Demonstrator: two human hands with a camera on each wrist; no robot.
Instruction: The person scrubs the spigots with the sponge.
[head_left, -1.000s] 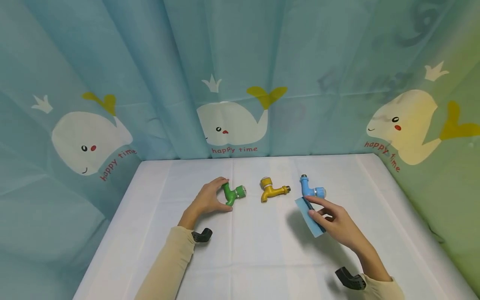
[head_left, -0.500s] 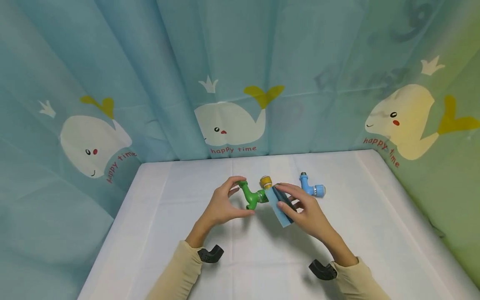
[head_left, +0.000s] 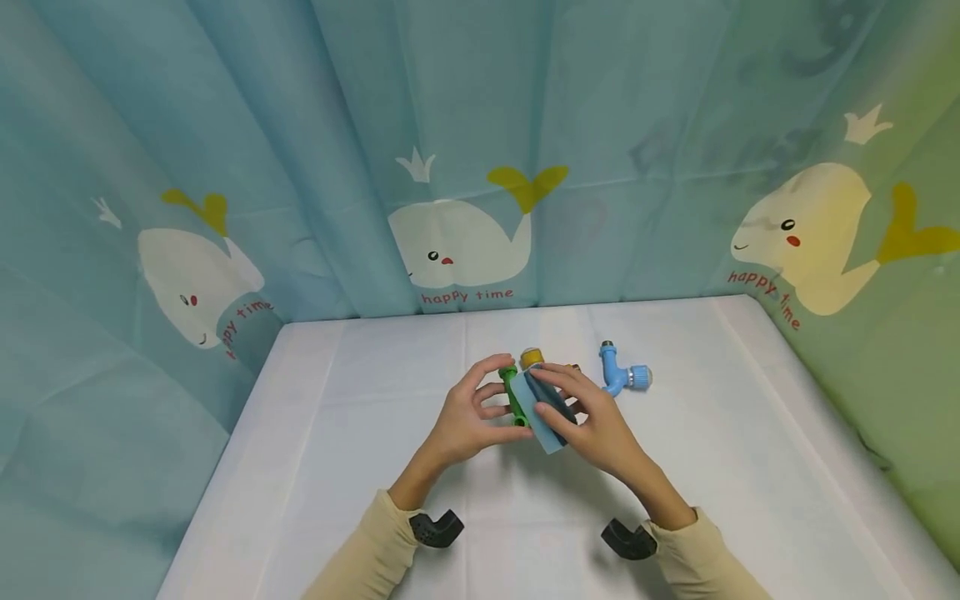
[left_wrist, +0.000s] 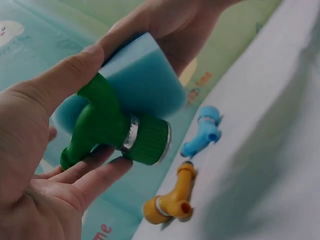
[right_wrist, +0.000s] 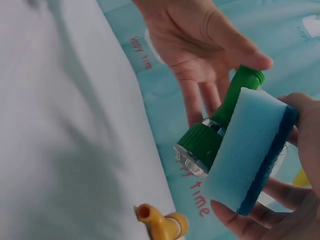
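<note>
My left hand [head_left: 468, 421] holds a green faucet [left_wrist: 102, 122] by its ends between thumb and fingers, raised above the table. In the left wrist view its ribbed green knob with a silver ring points away from the palm. My right hand [head_left: 600, 421] pinches a light blue sponge [right_wrist: 250, 145] with a dark blue scouring layer. The sponge's pale face lies against the green faucet's body in the right wrist view. From the head, the sponge hides the faucet's knob and much of a yellow faucet [left_wrist: 175, 197] behind it.
A light blue faucet [head_left: 617, 371] lies on the white-covered table [head_left: 360, 367], right of the yellow one. Blue curtains [head_left: 465, 100] printed with whales stand behind the table and along its sides. A black curved piece [head_left: 437, 528] sits at each wrist.
My left hand has lifted the green faucet off the table and carried it right. My right hand has brought the sponge left from near the blue faucet until it meets the green one.
</note>
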